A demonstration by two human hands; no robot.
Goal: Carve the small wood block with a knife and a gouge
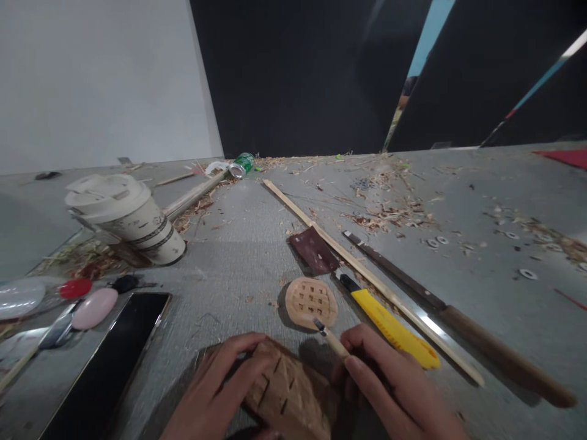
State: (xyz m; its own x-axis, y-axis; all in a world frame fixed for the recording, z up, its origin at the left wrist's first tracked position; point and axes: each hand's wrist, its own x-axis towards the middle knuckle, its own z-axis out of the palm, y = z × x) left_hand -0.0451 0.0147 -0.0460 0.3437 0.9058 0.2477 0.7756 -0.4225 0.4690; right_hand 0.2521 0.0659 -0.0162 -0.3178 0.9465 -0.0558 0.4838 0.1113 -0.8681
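The left hand (215,391) lies flat on a carved wood block (287,394) at the bottom edge, fingers spread and curled over its near-left corner, pressing it to the table (238,244). The right hand (389,385) is closed around a small carving tool (331,340), held like a pen; its tip points up and left, just beyond the block. Right at this tip lies a round wooden disc (310,302) with a grid of square holes. I cannot tell whether the tip touches the disc.

Just past the disc is a dark piece of sandpaper (314,249). Beside the right hand, on its outer side, lies a yellow cutter (392,327), then a long thin wooden stick (367,275), then a long knife (458,318) with a brown handle. Left of the left hand is a black phone (114,354), and further away a paper cup (126,217) lying on its side. Wood shavings (389,214) cover the far part of the table, and a green can (241,165) lies at its far edge.
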